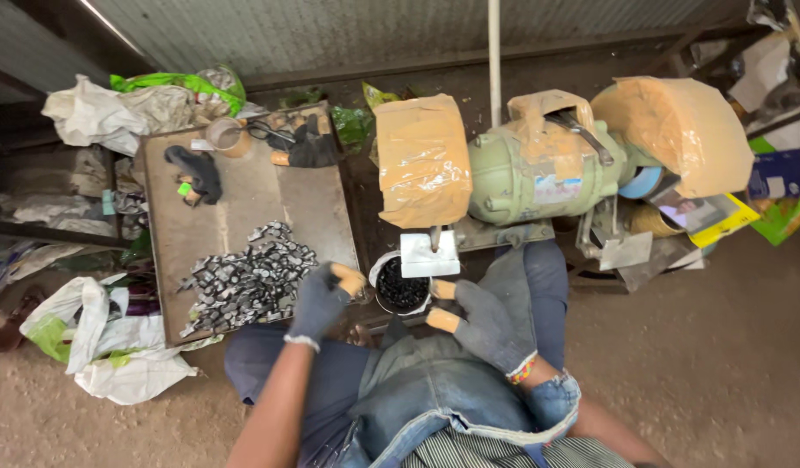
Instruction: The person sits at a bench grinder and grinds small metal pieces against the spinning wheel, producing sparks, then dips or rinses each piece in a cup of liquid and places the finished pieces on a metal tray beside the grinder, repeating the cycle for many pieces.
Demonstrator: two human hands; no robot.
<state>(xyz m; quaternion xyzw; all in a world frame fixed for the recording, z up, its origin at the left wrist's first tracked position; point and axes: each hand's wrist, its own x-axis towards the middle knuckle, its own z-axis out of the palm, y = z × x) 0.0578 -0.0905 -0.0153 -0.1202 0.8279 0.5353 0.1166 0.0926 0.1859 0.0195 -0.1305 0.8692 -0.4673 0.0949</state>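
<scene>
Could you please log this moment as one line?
left hand: gloved, beside metal pieces | right hand: gloved, near dark pot | bench grinder: ahead

A small round white-rimmed cup [401, 291] filled with dark, shiny little pieces stands upright just below the grinder's white tool rest, between the two gloved hands. To its left, a loose heap of small silvery-grey metal pieces [248, 279] lies spread across the lower half of the flat brown metal desk [244, 199], reaching toward its near edge.
</scene>
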